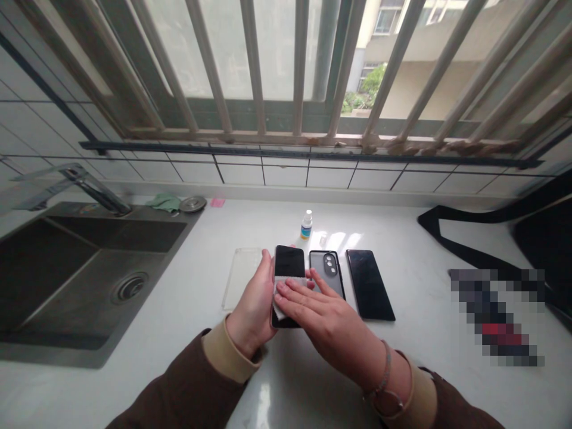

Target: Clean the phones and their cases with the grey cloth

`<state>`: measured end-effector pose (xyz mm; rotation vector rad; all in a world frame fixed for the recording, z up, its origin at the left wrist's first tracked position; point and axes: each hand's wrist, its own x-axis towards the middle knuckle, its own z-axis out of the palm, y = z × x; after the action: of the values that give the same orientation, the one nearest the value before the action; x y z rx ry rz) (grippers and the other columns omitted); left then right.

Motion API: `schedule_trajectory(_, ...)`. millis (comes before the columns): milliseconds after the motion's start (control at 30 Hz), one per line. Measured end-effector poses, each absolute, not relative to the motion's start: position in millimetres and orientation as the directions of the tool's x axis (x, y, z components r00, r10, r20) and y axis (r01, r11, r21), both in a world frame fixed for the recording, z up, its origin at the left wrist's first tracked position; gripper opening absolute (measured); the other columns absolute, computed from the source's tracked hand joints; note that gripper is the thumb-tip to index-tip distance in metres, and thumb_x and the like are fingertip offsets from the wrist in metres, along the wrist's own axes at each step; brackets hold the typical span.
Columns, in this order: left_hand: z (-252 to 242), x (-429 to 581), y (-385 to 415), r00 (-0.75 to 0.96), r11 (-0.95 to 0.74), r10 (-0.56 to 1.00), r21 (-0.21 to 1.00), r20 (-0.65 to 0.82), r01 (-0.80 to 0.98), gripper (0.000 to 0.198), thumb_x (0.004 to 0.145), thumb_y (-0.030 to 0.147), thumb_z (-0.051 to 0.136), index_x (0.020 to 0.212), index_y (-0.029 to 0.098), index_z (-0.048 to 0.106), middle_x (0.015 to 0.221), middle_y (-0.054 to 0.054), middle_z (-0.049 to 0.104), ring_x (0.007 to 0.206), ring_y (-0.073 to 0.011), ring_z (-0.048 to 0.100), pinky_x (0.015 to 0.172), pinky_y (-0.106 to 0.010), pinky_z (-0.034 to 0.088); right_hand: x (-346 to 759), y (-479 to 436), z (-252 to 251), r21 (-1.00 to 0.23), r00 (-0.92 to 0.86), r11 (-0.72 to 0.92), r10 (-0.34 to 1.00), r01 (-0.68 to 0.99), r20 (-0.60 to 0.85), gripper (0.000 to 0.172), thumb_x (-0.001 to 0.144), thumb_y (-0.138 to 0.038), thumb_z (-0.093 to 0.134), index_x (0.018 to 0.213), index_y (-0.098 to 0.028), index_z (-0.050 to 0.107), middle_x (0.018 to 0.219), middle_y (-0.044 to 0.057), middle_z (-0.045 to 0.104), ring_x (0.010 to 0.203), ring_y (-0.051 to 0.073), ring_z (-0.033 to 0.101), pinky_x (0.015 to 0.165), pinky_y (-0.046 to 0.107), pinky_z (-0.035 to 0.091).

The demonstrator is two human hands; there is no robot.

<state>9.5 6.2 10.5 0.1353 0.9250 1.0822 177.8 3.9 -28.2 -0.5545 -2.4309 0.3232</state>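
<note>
Two hands, head view. Left hand (250, 307): fingers clamped on phone (289, 260), held over the bench (183, 351) between clear case (243, 271) and black case (316, 261). Right hand (333, 325): fingers laid straight on cloth (279, 307) against the phone; thumb hidden, pinch cannot be told. Judgement: wipe lightly, evenly, gripping edges only.

A kitchen, by the look of its steel sink (75, 280), tap (96, 192) and white counter (268, 220) (tiled wall (286, 174) behind)
</note>
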Motion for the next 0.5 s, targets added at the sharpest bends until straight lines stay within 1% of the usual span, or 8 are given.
schedule_trajectory(67,7.3,13.5,3.8,0.214,0.527,0.808,0.510,-0.549,-0.680,0.067,0.111,0.063,0.041,0.130,0.009,0.074,0.106,-0.021,0.083,0.098,-0.0291,0.082,0.092,-0.040,0.065,178.5,5.9,-29.7,-0.337,-0.677,0.856,0.517,0.393,0.524,0.059,0.108,0.001,0.041,0.161,-0.021,0.053,0.161,0.007,0.061,0.155,0.020,0.053,0.139,0.056,0.021)
schedule_trajectory(167,2.8,17.9,-0.4,0.232,0.515,0.829,0.536,-0.509,-0.669,0.056,0.111,0.056,0.051,0.140,0.013,0.071,0.120,-0.018,0.082,0.120,-0.0290,0.077,0.110,-0.042,0.058,180.3,8.7,-29.8,-0.326,-0.595,0.801,0.593,0.502,0.542,0.058,0.108,0.001,0.042,0.161,-0.018,0.054,0.162,0.011,0.059,0.155,0.024,0.052,0.137,0.057,0.030)
schedule_trajectory(267,1.1,19.7,-3.6,0.209,0.489,0.853,0.590,-0.479,-0.643,0.052,0.110,0.052,0.056,0.143,0.015,0.071,0.129,-0.016,0.080,0.131,-0.0288,0.072,0.119,-0.042,0.051,182.6,10.5,-29.4,-0.338,-0.516,0.756,0.638,0.560,0.571,0.060,0.107,0.001,0.041,0.163,-0.017,0.052,0.163,0.013,0.058,0.155,0.026,0.052,0.133,0.057,0.040)
schedule_trajectory(333,1.0,19.5,-3.5,0.197,0.470,0.864,0.600,-0.463,-0.648,0.051,0.111,0.051,0.056,0.143,0.014,0.071,0.130,-0.016,0.080,0.132,-0.0294,0.071,0.121,-0.043,0.050,183.4,10.9,-30.0,-0.350,-0.499,0.744,0.650,0.569,0.573,0.062,0.105,0.003,0.041,0.163,-0.015,0.052,0.163,0.016,0.057,0.155,0.027,0.053,0.130,0.057,0.044)
schedule_trajectory(400,1.4,18.3,-1.2,0.174,0.445,0.869,0.580,-0.463,-0.682,0.051,0.111,0.050,0.054,0.143,0.013,0.071,0.129,-0.018,0.080,0.129,-0.0299,0.073,0.119,-0.044,0.052,182.7,10.6,-31.4,-0.359,-0.510,0.746,0.653,0.561,0.559,0.061,0.104,0.003,0.042,0.161,-0.013,0.054,0.162,0.017,0.058,0.154,0.028,0.054,0.129,0.057,0.046)
schedule_trajectory(500,4.2,15.0,5.0,0.115,0.433,0.841,0.531,-0.528,-0.729,0.055,0.113,0.052,0.047,0.140,0.010,0.071,0.123,-0.020,0.082,0.118,-0.0306,0.078,0.111,-0.045,0.059,179.7,9.1,-33.4,-0.345,-0.564,0.775,0.625,0.529,0.539,0.058,0.102,0.006,0.041,0.155,-0.011,0.061,0.158,0.017,0.063,0.151,0.028,0.058,0.130,0.058,0.043)
